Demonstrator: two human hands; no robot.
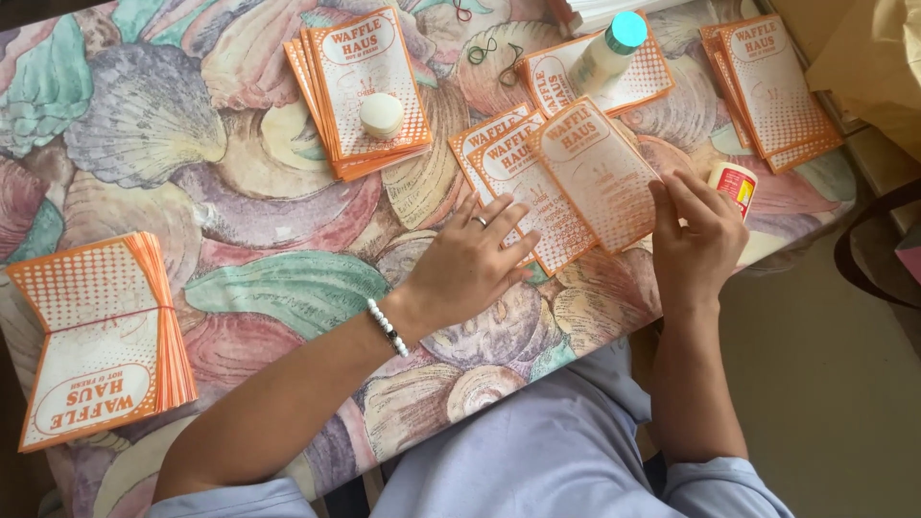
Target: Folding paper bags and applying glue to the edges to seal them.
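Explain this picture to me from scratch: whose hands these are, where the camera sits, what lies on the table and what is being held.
There is no machine here. One camera worn on a person's head looks down at their own two bare hands. The left hand, with a ring and a bead bracelet, lies flat on orange-and-white printed paper sheets spread on the shell-patterned tablecloth. The right hand pinches the edge of one folded orange-and-white sheet. Around them lie stacks of the same sheets, a white glue bottle with a turquoise cap, a small white round lid and a glue stick.
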